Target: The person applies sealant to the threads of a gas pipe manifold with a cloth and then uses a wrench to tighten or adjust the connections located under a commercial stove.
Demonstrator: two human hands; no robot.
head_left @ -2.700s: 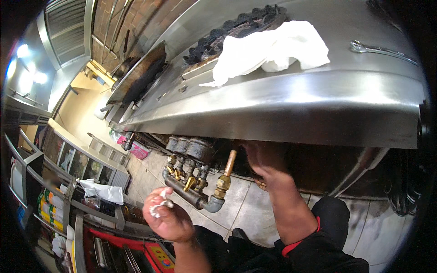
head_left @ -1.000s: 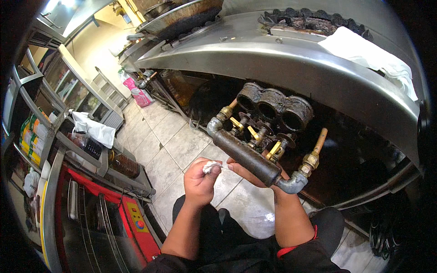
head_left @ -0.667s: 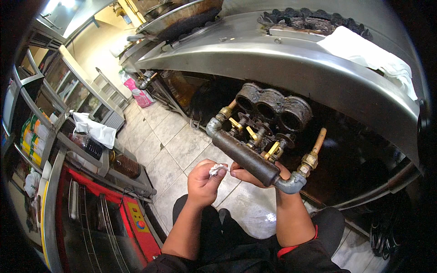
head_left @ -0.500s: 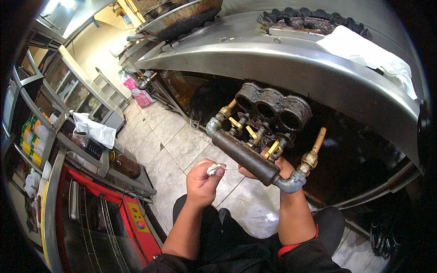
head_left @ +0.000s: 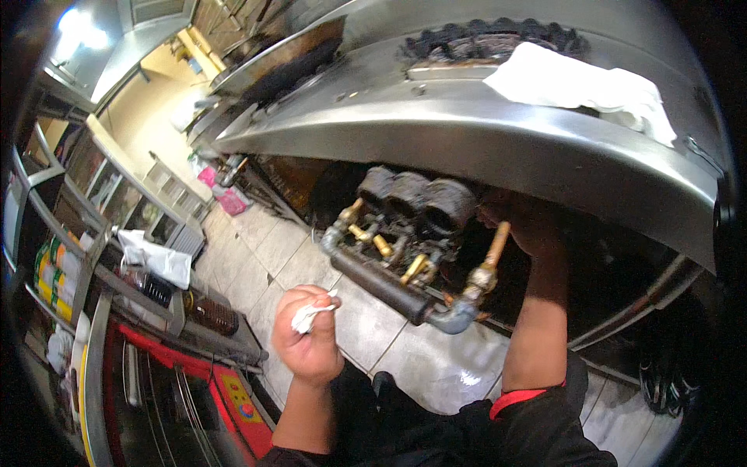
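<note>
My left hand [head_left: 306,338] is closed around a crumpled white tissue [head_left: 306,316], held up over the floor tiles left of the pipework. My right hand [head_left: 520,222] reaches into the shadow under the stove front, beside the rightmost of three sooty round burner tubes [head_left: 449,206]. Its fingers are mostly dark, so whether they grip anything is unclear. Before me hangs a dark gas manifold pipe [head_left: 377,286] with several yellow-handled valves [head_left: 414,268]. A grey elbow [head_left: 459,317] and a brass fitting with a copper pipe [head_left: 498,245] rise at its right end.
Above is a steel stove front [head_left: 436,128] with a white cloth [head_left: 580,78] and a black burner ring [head_left: 498,43]. Shelving with a white bag [head_left: 159,257] and a red-framed appliance [head_left: 245,420] stand left. A pink bag [head_left: 226,196] lies on the tiled floor.
My right hand has moved from beneath the manifold pipe up to beside the burner tubes. My left hand has drawn back left with the tissue. The view has shifted to the right.
</note>
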